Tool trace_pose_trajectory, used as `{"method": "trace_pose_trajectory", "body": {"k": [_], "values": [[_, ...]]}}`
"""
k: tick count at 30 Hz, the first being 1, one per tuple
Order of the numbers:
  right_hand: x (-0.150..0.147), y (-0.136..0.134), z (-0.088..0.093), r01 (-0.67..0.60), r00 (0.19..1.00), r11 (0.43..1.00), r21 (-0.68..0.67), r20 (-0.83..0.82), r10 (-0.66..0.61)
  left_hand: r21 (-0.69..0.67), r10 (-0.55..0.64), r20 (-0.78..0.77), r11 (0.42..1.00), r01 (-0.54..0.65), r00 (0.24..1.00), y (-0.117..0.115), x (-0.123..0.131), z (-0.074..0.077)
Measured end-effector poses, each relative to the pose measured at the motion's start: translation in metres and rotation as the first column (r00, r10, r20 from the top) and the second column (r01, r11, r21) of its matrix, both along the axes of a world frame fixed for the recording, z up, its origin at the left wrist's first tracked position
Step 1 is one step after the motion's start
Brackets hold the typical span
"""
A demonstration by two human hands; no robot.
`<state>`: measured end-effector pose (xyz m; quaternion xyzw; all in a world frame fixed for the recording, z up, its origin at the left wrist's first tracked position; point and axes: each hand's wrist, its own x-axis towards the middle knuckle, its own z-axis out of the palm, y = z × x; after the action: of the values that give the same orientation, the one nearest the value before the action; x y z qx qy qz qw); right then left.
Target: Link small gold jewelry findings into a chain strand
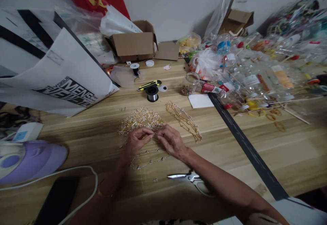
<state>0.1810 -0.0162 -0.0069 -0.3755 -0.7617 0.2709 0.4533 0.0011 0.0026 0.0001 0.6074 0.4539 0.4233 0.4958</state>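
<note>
Golden beads (140,121) lie heaped on the wooden table (255,126) just beyond your fingertips. Your left hand (136,140) and right hand (171,141) meet at their tips; the fingers of both are pinched narrow on a small bead piece (154,135), too small to make out clearly. Beneath your palms lie two beaded strands (149,158). Gold chains (185,119) rest beyond your right fingers. Scissors (190,177) lie under your right forearm, and a wire spool (152,93) stands farther off past the heap.
</note>
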Motion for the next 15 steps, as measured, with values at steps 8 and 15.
{"method": "trace_pose_trajectory", "body": {"k": [8,15], "values": [[0.0003,0.0003,0.0004,-0.01,0.999,0.999,0.035,0.033,0.009,0.004,-0.003,0.017,1.0,0.003,1.0,0.0011,-0.0002,-0.0015],[0.0,0.0003,-0.0022,-0.007,0.999,0.998,0.059,0.052,0.004,-0.044,-0.012,0.051,0.999,0.014,0.999,0.0006,-0.0003,-0.0003]]}}
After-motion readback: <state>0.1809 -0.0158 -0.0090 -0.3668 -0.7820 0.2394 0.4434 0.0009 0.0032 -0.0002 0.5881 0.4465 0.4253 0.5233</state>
